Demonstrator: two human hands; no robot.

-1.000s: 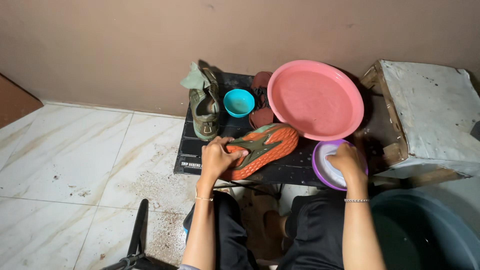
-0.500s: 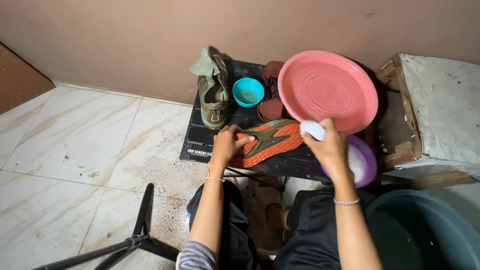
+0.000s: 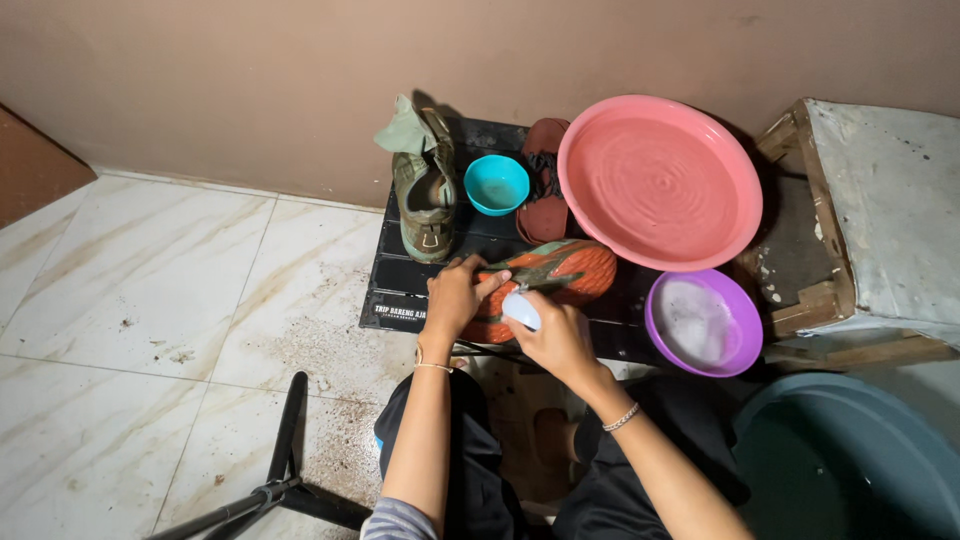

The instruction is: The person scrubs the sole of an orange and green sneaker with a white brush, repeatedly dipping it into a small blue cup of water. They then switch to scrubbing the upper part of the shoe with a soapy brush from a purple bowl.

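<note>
Since a second ago, the right hand (image 3: pixel 556 338) has left the purple bowl (image 3: pixel 703 322) and now presses a small white brush (image 3: pixel 520 309) on the orange shoe (image 3: pixel 548 281), which lies sole-up on the black surface (image 3: pixel 400 285). Left hand (image 3: pixel 455 298) clamps its heel end. Wet rubber looks slippery but firm, so gripping the sides seems safest.

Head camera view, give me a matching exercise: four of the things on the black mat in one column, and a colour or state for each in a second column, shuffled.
Things:
1. large basin
2. small bowl
3. shoe with the orange sole
4. purple bowl

Colour or state:
A. holds foamy water
B. pink, leaning against the wall
C. held sole-up under the left hand
D. turquoise, between two other shoes

Pairs: 1-B, 2-D, 3-C, 4-A
</note>
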